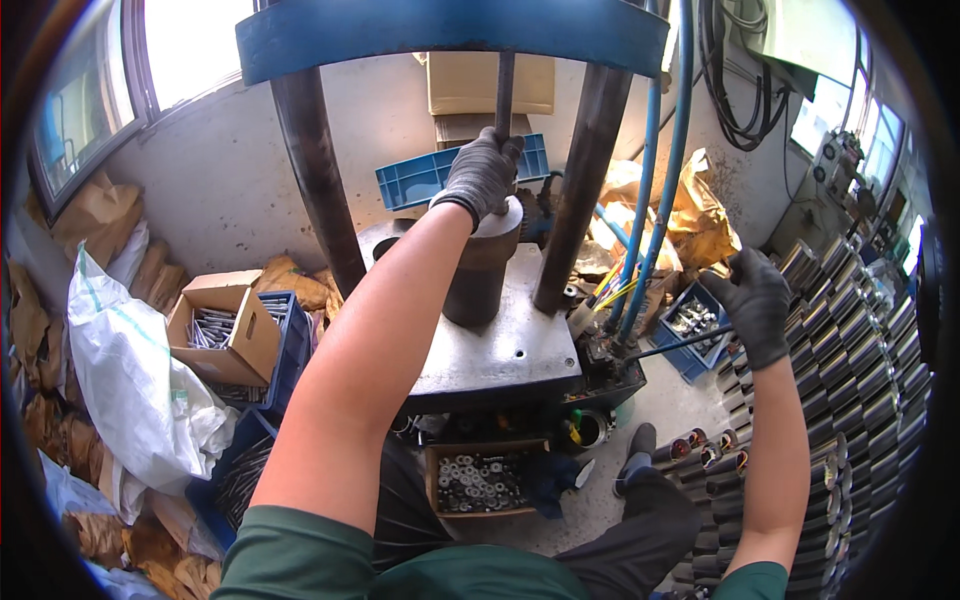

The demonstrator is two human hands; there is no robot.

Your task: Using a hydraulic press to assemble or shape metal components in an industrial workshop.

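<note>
My left hand [482,172], in a dark grey glove, is closed around an upright metal rod [505,95] below the blue crossbeam [455,40] of a press. Beneath this hand a dark, thick metal cylinder [478,282] with a bright top stands on the press's steel bed [480,360]. Over on the right, my right hand [752,302], in a dark glove, has its fingers loosely bent and the thumb apart. A thin black lever [685,342] reaches the heel of that hand; whether they touch is hard to tell.
Thick dark columns [318,180] flank the bed. Stacked metal tubes [840,370] fill the right side. At left are a carton of metal pins [222,325] and a white sack [140,375]. A carton of washers [485,484] sits below the bed, and a blue bin [694,322] holds small parts.
</note>
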